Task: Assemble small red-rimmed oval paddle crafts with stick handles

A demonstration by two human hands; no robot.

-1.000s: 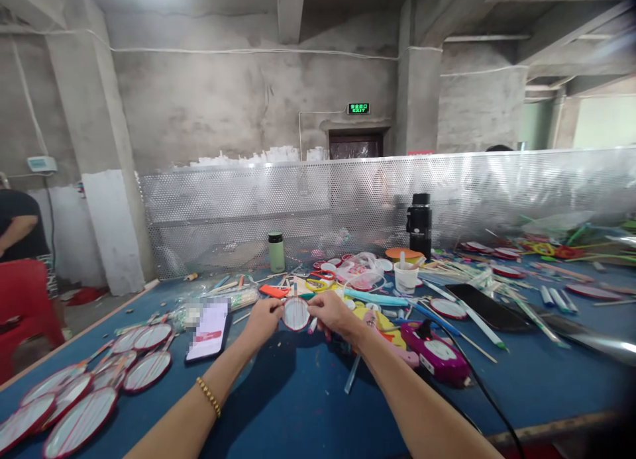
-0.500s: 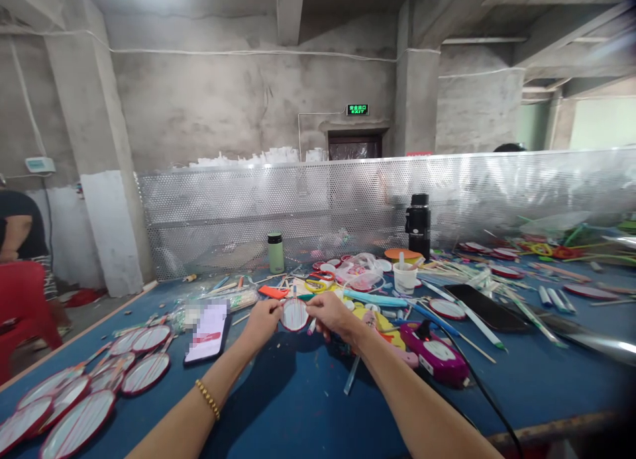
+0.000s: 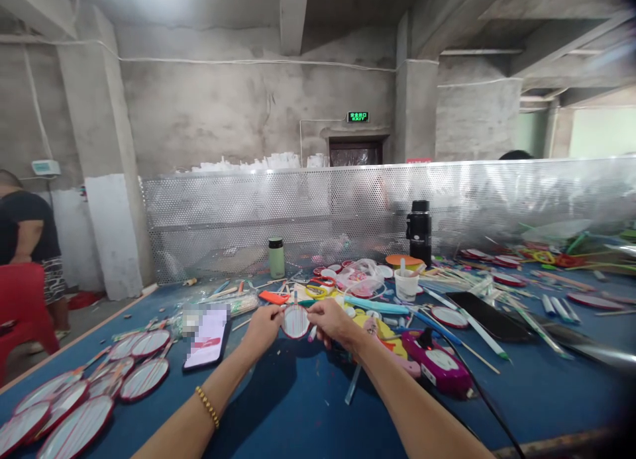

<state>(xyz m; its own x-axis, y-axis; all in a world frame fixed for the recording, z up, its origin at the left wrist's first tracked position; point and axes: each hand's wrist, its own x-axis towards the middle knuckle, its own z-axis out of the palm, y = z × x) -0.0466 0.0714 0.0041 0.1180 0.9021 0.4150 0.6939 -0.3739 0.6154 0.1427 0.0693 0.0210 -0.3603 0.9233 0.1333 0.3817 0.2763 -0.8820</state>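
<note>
Both my hands hold one small round disc with a red rim and a pale striped face (image 3: 295, 320), raised a little above the blue table (image 3: 298, 412). My left hand (image 3: 262, 326) pinches its left edge with closed fingers. On the right edge, my right hand (image 3: 334, 322) grips it with fingers curled. A gold bead bracelet (image 3: 208, 406) circles my left wrist. Straws, sticks and coloured plastic parts lie just behind the disc.
Several finished red-rimmed ovals (image 3: 74, 406) lie at the left. A phone (image 3: 207, 336) rests beside my left arm, a magenta tool with a black cable (image 3: 437, 365) by my right. A green bottle (image 3: 276, 257), black flask (image 3: 420, 230) and white cup (image 3: 406, 283) stand behind. A person (image 3: 30, 247) stands far left.
Both hands keep hold of the disc in almost the same place. The view has tilted slightly, and the person at the far left has come further into view.
</note>
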